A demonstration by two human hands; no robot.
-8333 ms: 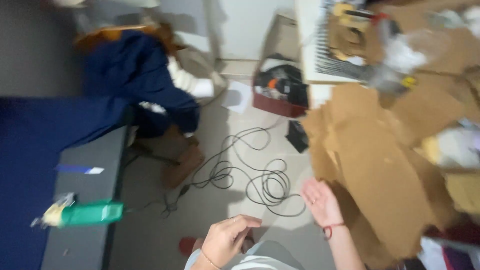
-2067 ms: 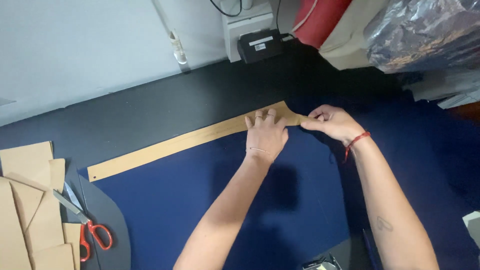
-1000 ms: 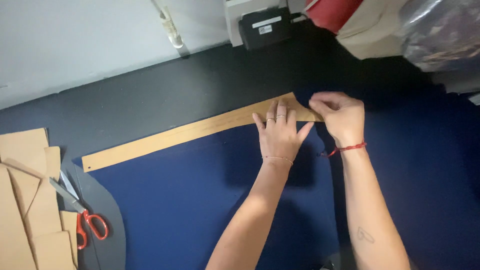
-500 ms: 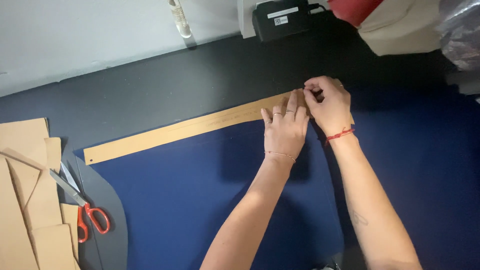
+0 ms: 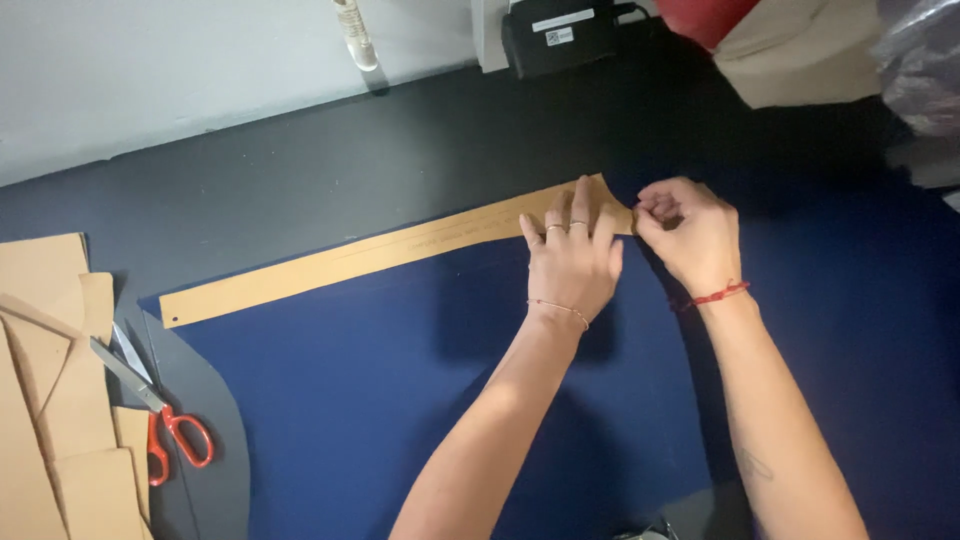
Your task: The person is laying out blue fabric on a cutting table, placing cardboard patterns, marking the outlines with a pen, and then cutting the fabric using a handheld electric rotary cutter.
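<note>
A long narrow brown paper pattern strip (image 5: 340, 265) lies slanted along the upper edge of a dark blue fabric (image 5: 400, 400) spread on a dark table. My left hand (image 5: 572, 255) presses flat, fingers spread, on the strip's right end. Right beside it my right hand (image 5: 690, 235), with a red wrist band, has its fingers curled at the strip's right tip; what it pinches is hidden by the fingers.
Red-handled scissors (image 5: 160, 415) lie at the lower left next to stacked brown paper pieces (image 5: 45, 400). A black box (image 5: 565, 35) and a red-and-beige bundle (image 5: 770, 50) sit along the far edge by a white wall.
Since the oldest frame the view went from a cluttered floor to the table. In the last second both hands stay at the strip's right end, the right hand closing in against the left.
</note>
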